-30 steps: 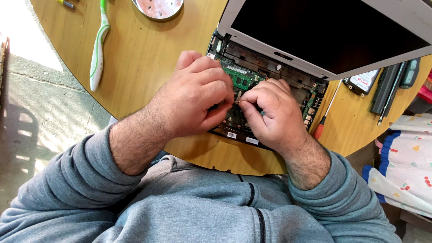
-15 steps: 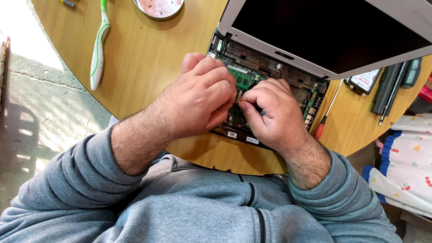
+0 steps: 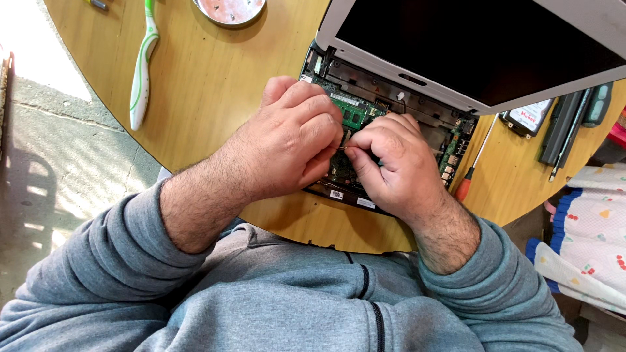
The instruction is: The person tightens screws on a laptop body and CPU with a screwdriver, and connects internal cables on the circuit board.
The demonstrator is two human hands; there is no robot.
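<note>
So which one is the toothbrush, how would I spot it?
Start at the round wooden table and the opened laptop that both hands work on. Look well to the left of the left hand, near the table's left edge: the toothbrush lies there alone. It is long, thin, white and green, unlike the dark tools on the laptop's other side.

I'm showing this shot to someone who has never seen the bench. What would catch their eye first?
Two bare hands meet at the centre: the left hand and right hand pinch together over the green circuit board of an opened laptop, whose dark screen tilts over the top right. Far left on the round wooden table lies a green-and-white toothbrush; a red-handled screwdriver lies to the right.
</note>
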